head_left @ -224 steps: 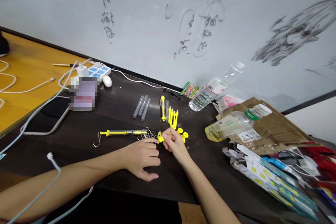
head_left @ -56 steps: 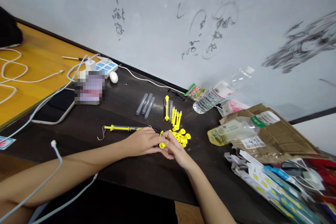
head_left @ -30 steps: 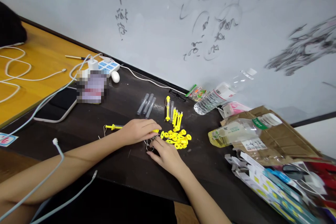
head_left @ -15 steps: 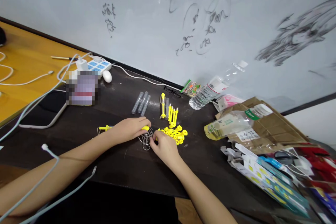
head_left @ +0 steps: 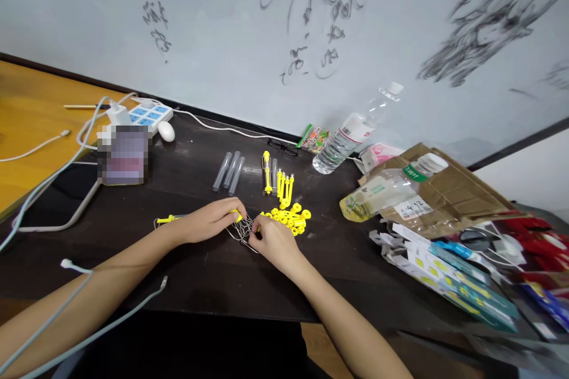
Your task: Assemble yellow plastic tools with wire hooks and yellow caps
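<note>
My left hand [head_left: 213, 219] is closed on a small yellow piece [head_left: 238, 214] above a tangle of thin metal wires [head_left: 241, 230]. The fingers of my right hand [head_left: 274, 241] pinch at the right side of the tangle. Just behind my right hand lies a pile of yellow parts [head_left: 294, 218]. Several yellow rods [head_left: 285, 188] stand side by side behind the pile, near a yellow-ended tube [head_left: 267, 173]. Three clear tubes [head_left: 229, 173] lie behind my left hand. Another yellow piece with a wire loop [head_left: 168, 219] rests beside my left wrist.
At the left are a phone [head_left: 62, 195], a power strip [head_left: 150, 115], a white mouse-like object [head_left: 166, 131] and loose cables. Bottles [head_left: 338, 148], a brown paper bag [head_left: 462, 189] and an opened box [head_left: 453, 278] crowd the right. A whiteboard [head_left: 222, 41] rises behind.
The camera view has shifted, so the scene sits slightly further left. The yellow piece in my left hand is tilted differently, and the wires between my hands have shifted.
</note>
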The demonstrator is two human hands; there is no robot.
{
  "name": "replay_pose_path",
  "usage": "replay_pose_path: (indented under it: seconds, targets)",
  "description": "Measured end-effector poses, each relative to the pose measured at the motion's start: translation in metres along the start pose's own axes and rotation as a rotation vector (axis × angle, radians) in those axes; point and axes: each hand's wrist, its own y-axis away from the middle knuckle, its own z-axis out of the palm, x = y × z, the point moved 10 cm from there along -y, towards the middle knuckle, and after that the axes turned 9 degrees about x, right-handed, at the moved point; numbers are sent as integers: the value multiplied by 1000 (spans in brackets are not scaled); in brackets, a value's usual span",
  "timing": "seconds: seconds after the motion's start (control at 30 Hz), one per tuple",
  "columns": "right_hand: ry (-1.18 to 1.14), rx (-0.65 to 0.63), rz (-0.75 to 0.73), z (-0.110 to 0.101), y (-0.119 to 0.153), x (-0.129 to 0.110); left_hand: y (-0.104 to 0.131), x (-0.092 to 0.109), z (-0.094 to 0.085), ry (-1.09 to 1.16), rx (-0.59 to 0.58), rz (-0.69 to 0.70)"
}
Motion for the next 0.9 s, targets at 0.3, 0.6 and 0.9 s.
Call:
replay_pose_path:
  seconds: [0.3, 0.6, 0.9]
  targets:
    - [-225, 209, -107, -24, 6, -14, 0, -10, -5, 16, 77, -76]
    - [-183, 482, -261, -44, 17, -29, 1, -4, -3, 43, 97, -85]
    - [-64, 598, -391, -53, 26, -41, 3, -8, 6, 310, 110, -177]
